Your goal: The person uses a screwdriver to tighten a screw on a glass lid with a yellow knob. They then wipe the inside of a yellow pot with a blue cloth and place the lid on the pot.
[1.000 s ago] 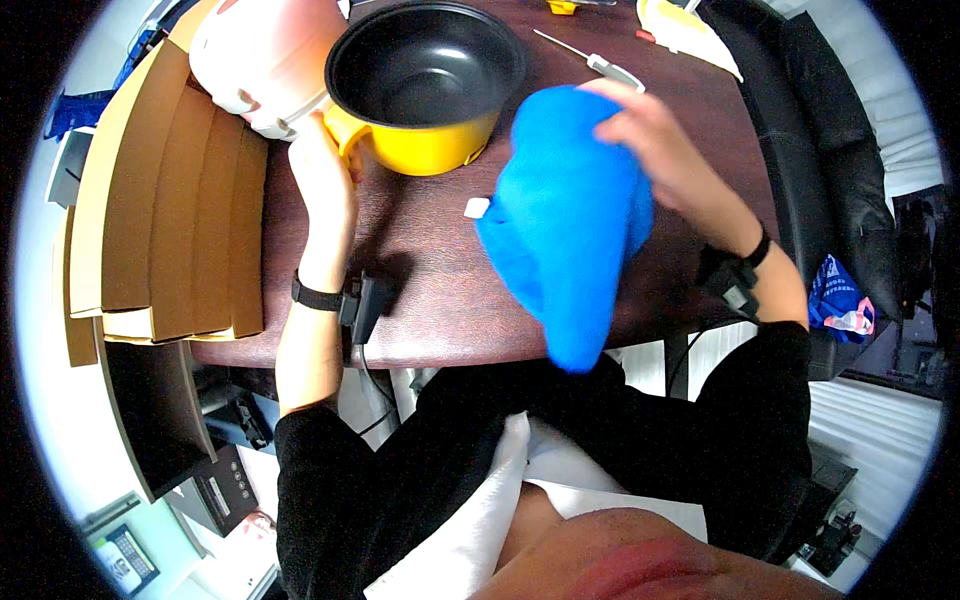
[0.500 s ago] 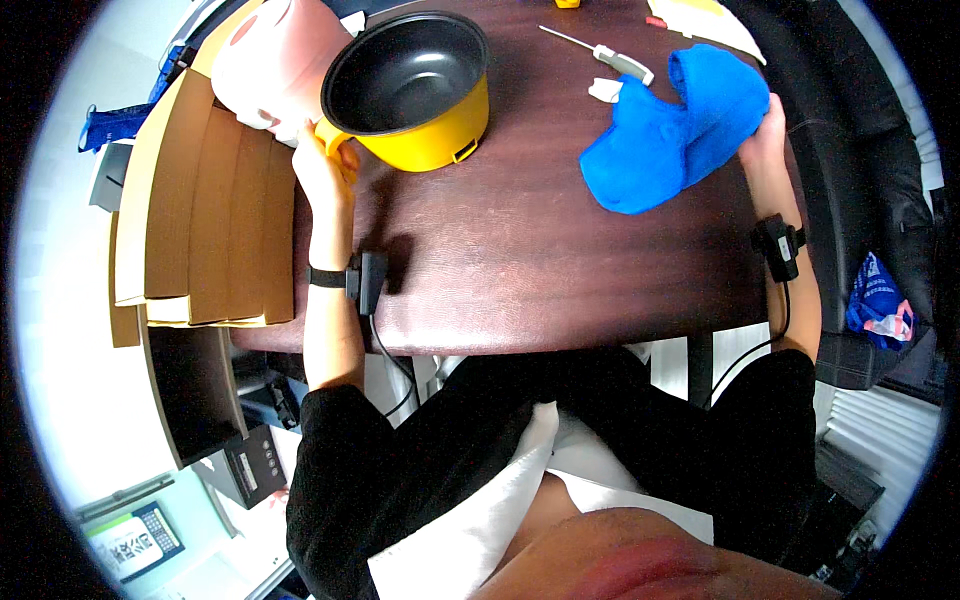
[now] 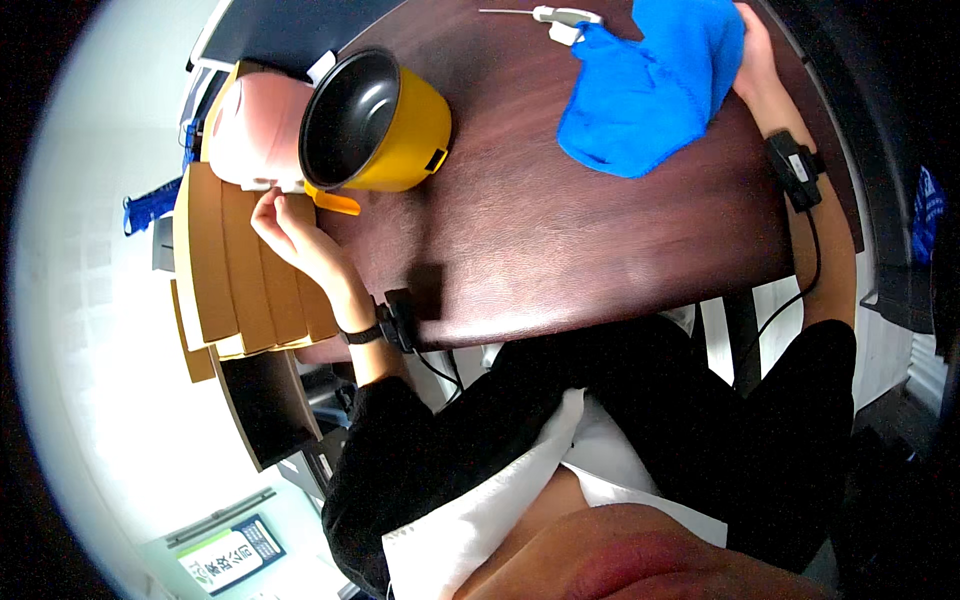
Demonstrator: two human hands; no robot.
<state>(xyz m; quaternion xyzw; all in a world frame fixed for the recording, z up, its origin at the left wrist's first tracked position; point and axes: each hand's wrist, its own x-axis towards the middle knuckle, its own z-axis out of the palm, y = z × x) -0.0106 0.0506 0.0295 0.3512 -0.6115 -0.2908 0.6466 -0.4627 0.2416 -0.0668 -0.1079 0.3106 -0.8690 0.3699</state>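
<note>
Yellow pot (image 3: 418,135): stands open-topped beside the pink appliance (image 3: 260,122), with handle (image 3: 338,203) turned toward the person, presumably for easy grasping.
Pale-handled tool (image 3: 570,15): lies just beyond the white tag (image 3: 566,34) of the blue cloth (image 3: 645,105), thin shaft pointing left, probably kept out of the way.
Cardboard box (image 3: 212,275): stands along the left side of the table (image 3: 560,255), perhaps to leave working room.
Left hand (image 3: 300,245): loosely curled, thumb and fingers a little apart, nothing seen between; just beside the pot handle, near the appliance's lower edge; cannot tell touching from hovering there.
Right hand (image 3: 757,58): set against the cloth's outer edge, perhaps to steady or carry the fabric; finger ends hidden, so cannot tell pinching from mere resting.
Blue cloth: bunched over the table's far right, reaching the top of the view; directly left of the right hand, touching; well apart from the left hand.
</note>
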